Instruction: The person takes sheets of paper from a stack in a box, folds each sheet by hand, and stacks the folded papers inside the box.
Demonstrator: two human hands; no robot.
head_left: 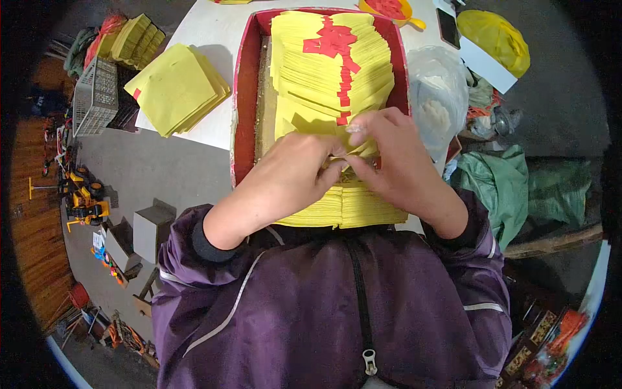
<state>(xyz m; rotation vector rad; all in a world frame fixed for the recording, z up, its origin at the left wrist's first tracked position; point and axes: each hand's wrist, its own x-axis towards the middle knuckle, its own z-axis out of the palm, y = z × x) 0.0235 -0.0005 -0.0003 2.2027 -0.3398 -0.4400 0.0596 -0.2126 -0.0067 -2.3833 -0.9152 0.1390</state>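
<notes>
A red-rimmed tray on the table holds a long row of overlapping yellow paper sheets, with small red paper pieces scattered down the middle. In front of me my left hand is closed, thumb and index finger pinching the edge of a yellow paper. My right hand meets it from the other side, thumb at the same paper, fingers curled above. Something white sits on a right fingertip. The paper between the hands is mostly hidden. Closer to my body lies a thick yellow paper stack.
Left on the table is another yellow paper pile. A yellow dish of red pieces, a phone and a clear plastic bag with white contents are at right. A white crate stands beyond the left edge.
</notes>
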